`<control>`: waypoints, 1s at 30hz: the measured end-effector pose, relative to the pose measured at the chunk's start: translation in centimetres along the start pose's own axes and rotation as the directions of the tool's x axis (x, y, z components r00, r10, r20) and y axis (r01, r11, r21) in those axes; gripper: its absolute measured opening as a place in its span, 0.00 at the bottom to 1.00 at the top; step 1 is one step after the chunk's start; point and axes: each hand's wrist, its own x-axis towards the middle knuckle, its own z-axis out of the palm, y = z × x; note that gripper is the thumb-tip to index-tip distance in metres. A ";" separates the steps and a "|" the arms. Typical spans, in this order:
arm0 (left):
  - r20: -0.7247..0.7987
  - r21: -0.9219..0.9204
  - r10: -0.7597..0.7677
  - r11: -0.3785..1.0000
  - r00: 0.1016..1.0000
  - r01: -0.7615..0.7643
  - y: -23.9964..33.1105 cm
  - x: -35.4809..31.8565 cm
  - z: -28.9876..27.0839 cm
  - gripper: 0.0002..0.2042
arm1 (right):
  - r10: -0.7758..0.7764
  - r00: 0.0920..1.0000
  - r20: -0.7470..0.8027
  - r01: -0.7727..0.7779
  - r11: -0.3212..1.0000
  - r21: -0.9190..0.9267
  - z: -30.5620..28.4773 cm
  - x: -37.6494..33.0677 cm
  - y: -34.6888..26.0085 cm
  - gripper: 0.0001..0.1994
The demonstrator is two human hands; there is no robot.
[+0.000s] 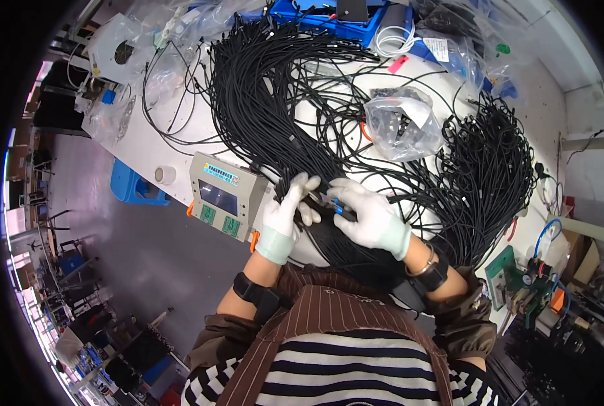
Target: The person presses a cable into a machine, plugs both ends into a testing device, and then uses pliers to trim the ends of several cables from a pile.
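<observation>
Both my hands wear white gloves and work close together over a thick bundle of black cables (261, 115). My left hand (285, 216) has its fingers pinched at the cable ends, where a thin piece shows between thumb and fingertips. Just to the right, my right hand (369, 215) is closed with a small blue piece (338, 207) at its fingertips; its exact kind is too small to tell. Beside my left hand stands a grey tester box (224, 196) with a dark screen and green circuit boards on its front.
Another heap of black cables (484, 176) lies on the right. A clear plastic bag (403, 125) holds small dark parts. At the back is a blue bin (329, 24); a white roll (165, 175) sits near the left table edge. A green fixture (508, 274) stands at right.
</observation>
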 end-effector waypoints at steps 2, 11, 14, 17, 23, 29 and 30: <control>0.056 -0.051 0.100 0.994 0.993 -0.097 1.1 0.5 1.7 0.15 | -0.022 0.999 0.040 0.018 0.995 0.101 -0.6 -1.2 -0.6 0.18; 0.302 0.357 0.038 0.922 0.952 -0.150 2.8 2.5 6.8 0.11 | -0.009 0.985 -0.171 0.061 0.951 0.304 -3.4 -4.5 1.0 0.22; 0.335 0.548 -0.003 0.814 0.942 -0.192 3.1 2.6 8.0 0.10 | 0.274 0.941 -0.197 -0.250 0.958 0.138 -6.3 -4.3 0.9 0.22; 0.387 0.612 -0.028 0.756 0.922 -0.234 2.8 3.0 8.6 0.10 | 0.219 0.958 -0.187 -0.207 0.975 0.081 -6.7 -4.1 1.4 0.22; 0.457 0.705 -0.131 0.656 0.880 -0.269 2.9 3.8 9.6 0.11 | 0.168 0.971 -0.170 -0.168 0.986 0.016 -7.3 -3.9 3.0 0.20; 0.538 0.663 -0.044 0.639 0.842 -0.390 2.0 4.7 9.3 0.11 | 0.281 0.950 0.139 -0.311 0.793 0.523 -8.2 -3.7 4.2 0.16; 0.534 0.674 -0.041 0.624 0.845 -0.395 2.0 4.8 9.4 0.11 | 0.272 0.951 0.148 -0.308 0.777 0.550 -8.4 -3.6 4.2 0.16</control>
